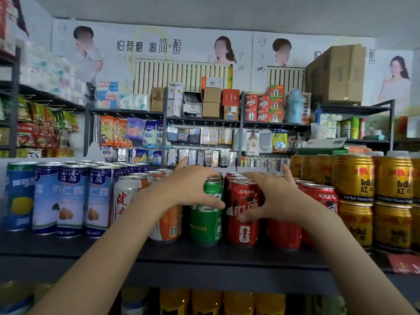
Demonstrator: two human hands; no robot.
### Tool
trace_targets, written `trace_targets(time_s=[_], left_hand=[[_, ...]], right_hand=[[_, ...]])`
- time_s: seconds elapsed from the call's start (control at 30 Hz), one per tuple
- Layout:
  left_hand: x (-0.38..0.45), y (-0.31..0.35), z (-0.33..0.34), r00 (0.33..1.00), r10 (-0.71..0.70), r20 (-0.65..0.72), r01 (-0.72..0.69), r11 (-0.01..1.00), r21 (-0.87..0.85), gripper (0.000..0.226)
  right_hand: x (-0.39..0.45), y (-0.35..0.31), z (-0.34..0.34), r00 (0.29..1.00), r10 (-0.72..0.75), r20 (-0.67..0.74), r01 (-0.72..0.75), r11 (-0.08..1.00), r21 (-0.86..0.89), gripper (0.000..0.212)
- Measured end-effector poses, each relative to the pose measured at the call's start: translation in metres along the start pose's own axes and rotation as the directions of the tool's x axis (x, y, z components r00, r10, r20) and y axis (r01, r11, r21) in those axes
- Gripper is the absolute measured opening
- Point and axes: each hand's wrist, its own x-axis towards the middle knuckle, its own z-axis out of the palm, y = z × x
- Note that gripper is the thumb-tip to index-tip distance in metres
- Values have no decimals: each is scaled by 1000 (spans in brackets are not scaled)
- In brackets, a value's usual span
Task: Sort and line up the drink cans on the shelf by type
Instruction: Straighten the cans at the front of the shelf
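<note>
Reaching forward from the bottom of the view, two bare arms met at the middle of a dark shelf (204, 258) crowded with drink cans. The left hand (193, 187) was wrapped around the upper part of a green can (205, 221), its thumb across the front of the label and its fingers curled over the far side near the rim. The right hand (276, 194) gripped a red cola can (242, 214) standing just beside the green one, thumb low on the label and fingers curved over the top and right side. Both cans stood upright at the front edge of the shelf, touching or nearly touching each other.

Behind the left wrist stood an orange-and-white can (168, 226), partly hidden by the arm. Further left was a white can with red characters (126, 196), then a group of tall blue-and-white cans (70, 201) showing pictures of almonds, and a blue can with a yellow fruit (19, 198) at the far left. To the right of the held cola can stood more red cola cans (320, 196), several rows deep. Beyond them, at the right end, gold cans (354, 180) with red printing were stacked two high.

Below the shelf, yellow-orange bottles (206, 302) showed blurrily. In the background, other racks held packets, small boxes (211, 102) and hanging goods, with large posters (147, 48) on the wall above.
</note>
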Motion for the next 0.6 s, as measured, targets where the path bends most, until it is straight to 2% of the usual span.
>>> trace_targets(time_s=[0.1, 0.33, 0.4, 0.47, 0.53, 0.6], left_hand=[[0, -1, 3, 999, 0, 42, -2, 998, 63, 80], [-4, -1, 6, 1000, -1, -2, 1, 996, 87, 82], [-9, -3, 4, 999, -22, -27, 24, 998, 64, 88], [-16, -10, 0, 995, -69, -68, 72, 996, 43, 96], [-26, -20, -4, 990, -115, -76, 120, 991, 62, 101], [-35, -28, -7, 987, -152, -46, 155, 984, 82, 102]], right_hand=[[5, 2, 0, 998, -8, 69, 14, 996, -88, 92], [7, -2, 1, 998, 21, 53, -16, 994, -109, 87], [3, -2, 0, 999, 26, 27, -24, 996, -92, 95], [-2, -2, -3, 998, 16, -59, -19, 999, -50, 102], [-3, -8, -5, 993, -37, -116, 33, 999, -35, 100], [1, -22, -5, 990, -102, -93, 100, 995, -29, 94]])
